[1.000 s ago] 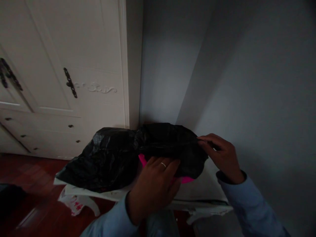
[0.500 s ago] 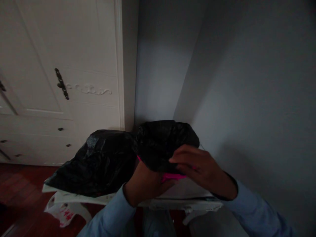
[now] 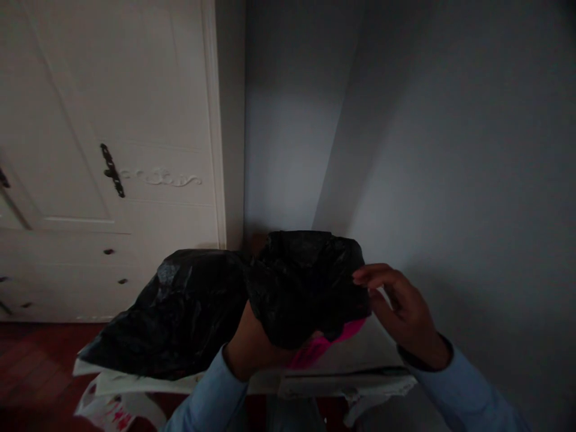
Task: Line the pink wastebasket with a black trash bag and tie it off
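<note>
Reaching beneath the near fold of the black plastic bag (image 3: 310, 303), the left hand (image 3: 254, 342) probably braces the pink item (image 3: 312, 353) so the thin film has something firm to lie over; its fingers are hidden — I cannot tell how they close. The right hand (image 3: 400, 309) is at the bag's right edge, fingers loosely curved and apart from the thumb, seemingly to guide the film. The bag is over the pale worktop (image 3: 373, 351), which likely takes its weight. Its dark hollow faces mostly upward; with the black mound (image 3: 180, 312) beside it, the plastic's long axis runs left to right — the pink edge slopes up rightward.
</note>
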`<state>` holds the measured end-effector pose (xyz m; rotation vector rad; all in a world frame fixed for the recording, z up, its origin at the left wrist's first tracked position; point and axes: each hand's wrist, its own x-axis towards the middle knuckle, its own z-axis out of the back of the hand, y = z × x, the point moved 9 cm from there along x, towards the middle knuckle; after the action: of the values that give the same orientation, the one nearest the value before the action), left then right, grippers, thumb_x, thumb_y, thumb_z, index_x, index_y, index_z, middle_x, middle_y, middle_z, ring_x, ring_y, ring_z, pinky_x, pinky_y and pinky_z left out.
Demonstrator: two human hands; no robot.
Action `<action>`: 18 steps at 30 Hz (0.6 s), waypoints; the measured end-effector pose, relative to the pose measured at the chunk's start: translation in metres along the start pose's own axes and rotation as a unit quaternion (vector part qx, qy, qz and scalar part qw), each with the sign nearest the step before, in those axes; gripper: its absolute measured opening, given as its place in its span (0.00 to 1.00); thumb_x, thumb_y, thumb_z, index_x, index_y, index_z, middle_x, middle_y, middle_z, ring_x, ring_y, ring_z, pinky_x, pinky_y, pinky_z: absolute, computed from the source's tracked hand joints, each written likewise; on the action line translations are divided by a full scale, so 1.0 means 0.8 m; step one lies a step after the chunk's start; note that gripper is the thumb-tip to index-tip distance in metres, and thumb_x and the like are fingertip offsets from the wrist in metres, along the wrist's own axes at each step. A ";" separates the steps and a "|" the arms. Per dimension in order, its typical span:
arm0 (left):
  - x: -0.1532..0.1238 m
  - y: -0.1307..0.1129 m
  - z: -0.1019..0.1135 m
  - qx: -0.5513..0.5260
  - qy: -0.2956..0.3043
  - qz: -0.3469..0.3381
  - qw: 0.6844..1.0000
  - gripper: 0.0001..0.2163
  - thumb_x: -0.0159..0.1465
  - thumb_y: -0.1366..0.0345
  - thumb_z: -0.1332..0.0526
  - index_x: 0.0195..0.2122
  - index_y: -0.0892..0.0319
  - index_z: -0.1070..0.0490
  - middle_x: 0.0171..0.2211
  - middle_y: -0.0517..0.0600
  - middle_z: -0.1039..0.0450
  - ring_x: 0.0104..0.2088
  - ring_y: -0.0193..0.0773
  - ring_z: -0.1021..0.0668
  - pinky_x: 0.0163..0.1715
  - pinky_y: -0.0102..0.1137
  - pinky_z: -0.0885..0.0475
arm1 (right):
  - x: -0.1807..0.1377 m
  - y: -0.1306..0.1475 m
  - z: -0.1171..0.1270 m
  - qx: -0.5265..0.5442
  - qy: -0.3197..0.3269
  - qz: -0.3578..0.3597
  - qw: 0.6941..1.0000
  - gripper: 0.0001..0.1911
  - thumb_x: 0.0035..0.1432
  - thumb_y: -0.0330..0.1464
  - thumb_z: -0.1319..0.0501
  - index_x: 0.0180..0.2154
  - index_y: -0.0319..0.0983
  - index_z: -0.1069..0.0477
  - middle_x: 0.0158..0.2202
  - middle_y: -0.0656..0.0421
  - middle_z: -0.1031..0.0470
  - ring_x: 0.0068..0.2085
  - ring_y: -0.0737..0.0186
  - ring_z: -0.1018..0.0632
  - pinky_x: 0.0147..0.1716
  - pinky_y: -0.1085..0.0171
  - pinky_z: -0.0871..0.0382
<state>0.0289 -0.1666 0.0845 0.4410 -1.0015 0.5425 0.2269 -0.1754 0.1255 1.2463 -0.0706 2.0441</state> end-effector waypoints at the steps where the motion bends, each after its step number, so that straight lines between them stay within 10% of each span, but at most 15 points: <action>1: 0.001 0.001 0.003 -0.006 -0.009 0.002 1.000 0.23 0.69 0.47 0.46 0.60 0.49 0.29 0.49 0.50 0.19 0.49 0.47 0.20 0.54 0.43 0.31 | -0.008 -0.023 0.011 -0.014 -0.007 -0.024 1.000 0.14 0.60 0.19 0.47 0.41 0.44 0.36 0.44 0.57 0.26 0.44 0.66 0.23 0.44 0.67 0.27; 8: -0.003 0.023 -0.012 -0.127 0.032 0.049 0.990 0.23 0.70 0.55 0.51 0.20 0.55 0.30 0.19 0.47 0.26 0.24 0.40 0.22 0.27 0.36 0.34 | -0.089 -0.128 0.045 -0.105 -0.003 -0.114 0.988 0.20 0.60 0.27 0.41 0.53 0.48 0.34 0.57 0.53 0.34 0.54 0.59 0.27 0.45 0.61 0.24; 13: -0.009 0.025 -0.012 -0.119 0.009 0.060 0.991 0.20 0.67 0.59 0.48 0.18 0.56 0.35 0.17 0.47 0.28 0.22 0.39 0.24 0.26 0.36 0.36 | -0.143 -0.155 0.026 -0.004 -0.020 -0.176 0.984 0.32 0.64 0.31 0.40 0.65 0.53 0.45 0.68 0.52 0.42 0.65 0.58 0.32 0.57 0.57 0.25; 18: -0.007 0.022 -0.012 -0.110 0.023 0.064 0.992 0.18 0.65 0.60 0.48 0.18 0.55 0.34 0.18 0.48 0.26 0.23 0.41 0.22 0.27 0.37 0.33 | -0.152 -0.176 -0.024 0.059 0.091 -0.238 0.965 0.24 0.64 0.39 0.38 0.61 0.45 0.33 0.51 0.49 0.21 0.45 0.54 0.17 0.41 0.59 0.17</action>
<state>0.0220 -0.1484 0.0768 0.1683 -1.0375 0.5468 0.3298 -0.1320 -0.0239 1.0175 0.4055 1.7442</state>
